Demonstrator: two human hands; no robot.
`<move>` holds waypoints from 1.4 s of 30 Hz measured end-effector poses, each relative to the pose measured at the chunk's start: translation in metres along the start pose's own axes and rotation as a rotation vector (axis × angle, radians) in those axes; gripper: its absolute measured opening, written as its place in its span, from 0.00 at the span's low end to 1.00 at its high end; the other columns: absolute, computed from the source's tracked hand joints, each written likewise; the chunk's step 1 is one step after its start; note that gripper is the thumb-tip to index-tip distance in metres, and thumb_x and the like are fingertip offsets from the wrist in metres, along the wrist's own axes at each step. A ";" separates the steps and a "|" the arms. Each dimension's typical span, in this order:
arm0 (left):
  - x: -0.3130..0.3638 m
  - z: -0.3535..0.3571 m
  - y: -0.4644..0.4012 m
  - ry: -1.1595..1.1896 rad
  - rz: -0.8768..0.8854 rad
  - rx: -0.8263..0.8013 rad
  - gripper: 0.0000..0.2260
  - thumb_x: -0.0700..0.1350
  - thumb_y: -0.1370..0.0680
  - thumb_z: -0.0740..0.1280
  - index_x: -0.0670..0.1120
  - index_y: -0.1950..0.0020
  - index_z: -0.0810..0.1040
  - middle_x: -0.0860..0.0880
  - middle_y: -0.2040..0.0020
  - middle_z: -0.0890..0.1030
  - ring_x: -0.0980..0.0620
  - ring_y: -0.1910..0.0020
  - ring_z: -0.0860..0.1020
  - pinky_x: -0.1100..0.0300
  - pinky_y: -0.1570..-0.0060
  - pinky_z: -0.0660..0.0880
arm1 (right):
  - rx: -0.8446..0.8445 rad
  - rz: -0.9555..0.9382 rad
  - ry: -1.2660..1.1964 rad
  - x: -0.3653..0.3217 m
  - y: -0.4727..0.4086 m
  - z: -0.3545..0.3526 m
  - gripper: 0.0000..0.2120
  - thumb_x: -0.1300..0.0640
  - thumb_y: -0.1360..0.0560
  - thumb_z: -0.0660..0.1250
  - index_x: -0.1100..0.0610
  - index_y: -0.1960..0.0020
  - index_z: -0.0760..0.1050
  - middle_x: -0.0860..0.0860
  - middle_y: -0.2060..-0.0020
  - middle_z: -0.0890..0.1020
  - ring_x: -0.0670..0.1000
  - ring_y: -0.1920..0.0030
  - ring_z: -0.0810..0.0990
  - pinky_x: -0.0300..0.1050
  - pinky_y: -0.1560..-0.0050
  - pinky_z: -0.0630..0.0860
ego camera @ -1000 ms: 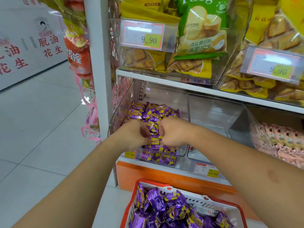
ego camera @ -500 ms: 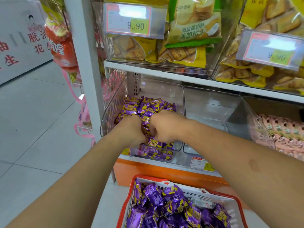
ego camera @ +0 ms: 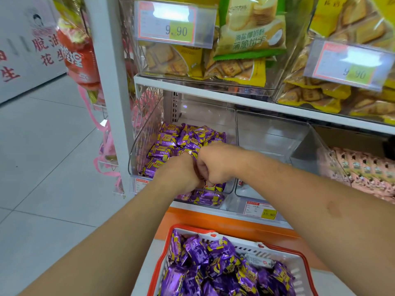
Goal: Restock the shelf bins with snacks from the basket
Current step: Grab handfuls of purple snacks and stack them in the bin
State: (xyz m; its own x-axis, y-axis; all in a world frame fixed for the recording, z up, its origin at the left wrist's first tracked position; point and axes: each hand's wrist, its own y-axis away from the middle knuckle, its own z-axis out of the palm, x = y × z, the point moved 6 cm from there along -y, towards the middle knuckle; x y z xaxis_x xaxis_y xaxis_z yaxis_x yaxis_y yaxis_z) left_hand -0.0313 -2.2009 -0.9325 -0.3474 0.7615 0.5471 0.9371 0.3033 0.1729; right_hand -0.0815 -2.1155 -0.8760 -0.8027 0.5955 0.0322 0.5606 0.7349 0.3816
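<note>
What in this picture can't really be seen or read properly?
All in the head view:
- Fingertips of the left hand and right hand: curled out of sight, so how many purple snacks they grip is unclear.
- Bin price label: covered by the left wrist.
- Basket: cut off by the bottom edge.
- Upper price tag: small print washed out by glare.
</note>
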 end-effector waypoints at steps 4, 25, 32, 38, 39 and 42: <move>0.003 0.003 -0.001 -0.006 -0.006 -0.015 0.18 0.60 0.38 0.76 0.49 0.57 0.81 0.50 0.67 0.80 0.46 0.66 0.77 0.58 0.65 0.72 | 0.012 -0.002 0.100 -0.002 0.005 0.003 0.09 0.61 0.32 0.75 0.53 0.66 0.76 0.48 0.66 0.81 0.54 0.56 0.81 0.45 0.63 0.78; -0.037 -0.047 -0.003 -0.240 -0.042 0.004 0.12 0.38 0.31 0.72 0.45 0.48 0.83 0.45 0.53 0.84 0.44 0.52 0.82 0.52 0.52 0.83 | 0.188 0.231 0.031 0.041 -0.079 -0.009 0.37 0.66 0.27 0.71 0.56 0.21 0.62 0.56 0.27 0.68 0.61 0.27 0.68 0.61 0.32 0.75; -0.038 -0.050 -0.001 -0.178 -0.104 0.029 0.11 0.37 0.30 0.67 0.45 0.50 0.83 0.45 0.53 0.83 0.45 0.54 0.81 0.51 0.52 0.83 | 0.378 0.175 -0.088 0.040 -0.061 -0.022 0.31 0.48 0.31 0.80 0.52 0.32 0.73 0.55 0.40 0.74 0.59 0.37 0.73 0.52 0.41 0.77; -0.030 -0.076 0.014 0.516 -0.159 0.177 0.09 0.46 0.17 0.65 0.41 0.49 0.80 0.41 0.57 0.82 0.43 0.63 0.82 0.52 0.60 0.81 | 0.475 0.013 -0.312 0.014 -0.015 -0.026 0.33 0.38 0.39 0.83 0.45 0.40 0.73 0.49 0.45 0.73 0.53 0.42 0.73 0.50 0.43 0.74; -0.027 -0.075 0.019 0.676 -0.167 0.160 0.09 0.49 0.17 0.67 0.44 0.46 0.80 0.43 0.53 0.83 0.43 0.61 0.84 0.50 0.58 0.84 | 0.486 0.002 -0.335 0.010 -0.009 -0.025 0.32 0.39 0.38 0.84 0.45 0.41 0.73 0.49 0.43 0.74 0.52 0.41 0.73 0.48 0.44 0.73; -0.025 -0.067 0.027 0.698 -0.078 0.136 0.11 0.46 0.22 0.74 0.43 0.43 0.79 0.46 0.52 0.85 0.41 0.60 0.85 0.44 0.54 0.84 | 0.484 0.006 -0.420 0.006 0.005 -0.019 0.33 0.40 0.38 0.84 0.46 0.40 0.72 0.48 0.45 0.73 0.49 0.45 0.72 0.45 0.51 0.69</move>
State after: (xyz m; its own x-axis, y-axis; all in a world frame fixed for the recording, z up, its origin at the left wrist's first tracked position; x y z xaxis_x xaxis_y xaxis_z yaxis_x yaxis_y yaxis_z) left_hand 0.0046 -2.2501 -0.8864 -0.2674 0.2048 0.9416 0.8823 0.4449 0.1538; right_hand -0.0876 -2.1148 -0.8566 -0.7063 0.6042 -0.3689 0.6719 0.7363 -0.0805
